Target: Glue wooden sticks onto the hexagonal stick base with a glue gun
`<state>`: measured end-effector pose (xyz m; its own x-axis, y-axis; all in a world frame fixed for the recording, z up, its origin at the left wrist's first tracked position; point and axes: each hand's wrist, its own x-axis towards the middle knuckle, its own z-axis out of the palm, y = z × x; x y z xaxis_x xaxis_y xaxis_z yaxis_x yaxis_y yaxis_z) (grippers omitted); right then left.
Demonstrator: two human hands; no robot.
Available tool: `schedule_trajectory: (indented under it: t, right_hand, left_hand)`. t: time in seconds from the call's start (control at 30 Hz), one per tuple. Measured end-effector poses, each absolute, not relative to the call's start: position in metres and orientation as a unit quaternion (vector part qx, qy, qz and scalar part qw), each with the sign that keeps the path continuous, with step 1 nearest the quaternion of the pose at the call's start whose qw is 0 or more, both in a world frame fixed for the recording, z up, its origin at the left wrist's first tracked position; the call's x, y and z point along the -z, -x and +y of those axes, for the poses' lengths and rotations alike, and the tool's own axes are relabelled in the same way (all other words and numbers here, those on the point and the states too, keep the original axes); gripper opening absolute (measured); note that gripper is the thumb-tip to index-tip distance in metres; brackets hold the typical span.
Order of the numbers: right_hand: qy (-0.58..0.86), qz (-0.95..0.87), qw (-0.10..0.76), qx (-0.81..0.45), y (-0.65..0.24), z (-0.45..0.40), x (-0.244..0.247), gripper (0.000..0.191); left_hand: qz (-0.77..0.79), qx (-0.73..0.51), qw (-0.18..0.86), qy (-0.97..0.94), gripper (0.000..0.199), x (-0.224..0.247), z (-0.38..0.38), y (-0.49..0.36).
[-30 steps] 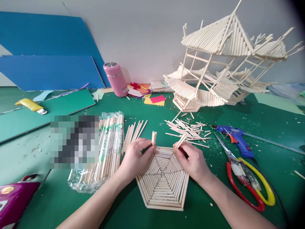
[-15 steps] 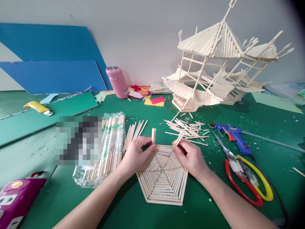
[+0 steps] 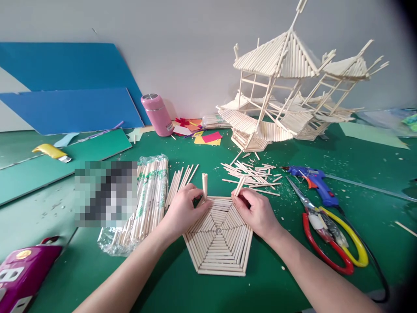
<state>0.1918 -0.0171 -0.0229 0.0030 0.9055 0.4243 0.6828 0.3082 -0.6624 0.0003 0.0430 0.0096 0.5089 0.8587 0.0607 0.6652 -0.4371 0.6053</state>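
Note:
A polygonal panel of glued wooden sticks (image 3: 221, 256) lies flat on the green table. At its far left corner, my left hand (image 3: 184, 211) pinches the base of a short upright stick bundle (image 3: 205, 186). My right hand (image 3: 257, 213) holds a second short stick bundle (image 3: 239, 186), tilted to the right, at the far right corner. Beyond the hands lie a pile of loose cut sticks (image 3: 254, 176) and a few longer sticks (image 3: 182, 178).
A stick pavilion model (image 3: 276, 95) stands at the back right. On the right lie a blue glue gun (image 3: 314, 182) and scissors (image 3: 350, 254). Bagged sticks (image 3: 150, 195), a pink bottle (image 3: 158, 115), a yellow cutter (image 3: 50, 151) and a purple power strip (image 3: 29, 271) are left.
The whole view has shifted slightly, with objects appearing a little further left. Both hands keep their grip on the stick bundles at the panel's corners.

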Motion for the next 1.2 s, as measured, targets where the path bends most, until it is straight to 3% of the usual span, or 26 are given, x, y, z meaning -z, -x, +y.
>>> schedule_trajectory:
  t: [0.23,1.2]
  right_hand:
    - [0.573,-0.695,0.415,-0.131,-0.191,-0.017,0.022,0.012]
    - [0.578,-0.696,0.411,-0.111,-0.191,-0.017,0.023,0.010]
  left_hand:
    - [0.456,-0.242,0.290,-0.806,0.018,-0.002,0.043,-0.002]
    - [0.448,-0.233,0.338,-0.794,0.019,0.003,0.048,0.002]
